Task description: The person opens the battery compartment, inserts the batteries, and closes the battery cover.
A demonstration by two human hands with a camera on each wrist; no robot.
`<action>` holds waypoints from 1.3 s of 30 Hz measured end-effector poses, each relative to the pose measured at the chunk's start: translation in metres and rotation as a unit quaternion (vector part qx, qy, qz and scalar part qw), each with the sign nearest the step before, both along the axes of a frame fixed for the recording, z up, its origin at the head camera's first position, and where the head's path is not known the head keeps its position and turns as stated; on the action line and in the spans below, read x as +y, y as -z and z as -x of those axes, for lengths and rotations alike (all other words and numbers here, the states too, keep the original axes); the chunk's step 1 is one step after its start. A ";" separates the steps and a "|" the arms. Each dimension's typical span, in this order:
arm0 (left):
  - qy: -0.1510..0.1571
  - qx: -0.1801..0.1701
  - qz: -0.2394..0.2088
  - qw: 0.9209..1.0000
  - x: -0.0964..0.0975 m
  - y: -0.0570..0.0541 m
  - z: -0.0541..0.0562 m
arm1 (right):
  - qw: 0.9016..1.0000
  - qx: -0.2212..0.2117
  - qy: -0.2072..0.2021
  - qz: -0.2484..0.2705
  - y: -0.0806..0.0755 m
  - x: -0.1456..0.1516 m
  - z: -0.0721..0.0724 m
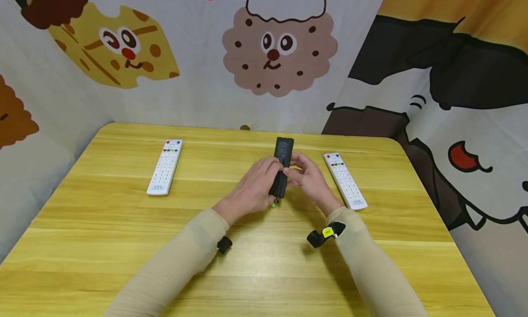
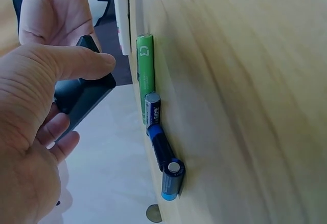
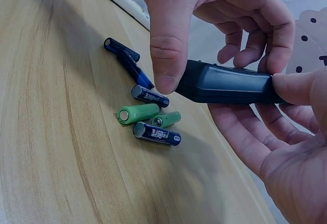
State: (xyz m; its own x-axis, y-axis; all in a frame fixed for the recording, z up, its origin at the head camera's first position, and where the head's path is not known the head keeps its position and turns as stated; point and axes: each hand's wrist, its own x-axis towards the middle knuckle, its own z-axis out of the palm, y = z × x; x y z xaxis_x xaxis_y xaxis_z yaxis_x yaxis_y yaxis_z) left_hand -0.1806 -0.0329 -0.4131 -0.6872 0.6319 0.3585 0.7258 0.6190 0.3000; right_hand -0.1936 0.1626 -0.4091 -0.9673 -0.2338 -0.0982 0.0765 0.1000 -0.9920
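The left hand (image 1: 253, 184) and right hand (image 1: 311, 181) grip a black remote control (image 1: 280, 180) in their fingers above green batteries (image 3: 137, 113) and dark-blue batteries (image 3: 157, 134) on the bench (image 1: 103, 243).

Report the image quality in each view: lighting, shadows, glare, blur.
Head: bright overall, a pale sheen on the table, a soft shadow beside the right sleeve; left wrist: dimmer, the scene turned sideways, the table's grain soft in the foreground; right wrist: a highlight along the side of the black remote, soft shadows on the table, lettering on the nearest blue battery partly legible.
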 end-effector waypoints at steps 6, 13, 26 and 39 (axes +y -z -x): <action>0.003 -0.002 -0.002 1.000 0.000 0.000 0.001 | 1.000 0.000 0.001 -0.004 0.000 -0.002 0.000; 0.005 -0.018 -0.004 1.000 -0.001 -0.001 0.002 | 1.000 0.006 -0.007 -0.014 -0.001 -0.004 -0.002; -0.001 -0.056 -0.010 0.998 -0.003 -0.004 0.002 | 0.999 0.015 -0.027 -0.030 -0.004 -0.007 -0.003; -0.003 -0.059 -0.032 0.998 -0.008 -0.003 0.000 | 1.000 0.011 -0.004 -0.027 -0.004 -0.005 -0.004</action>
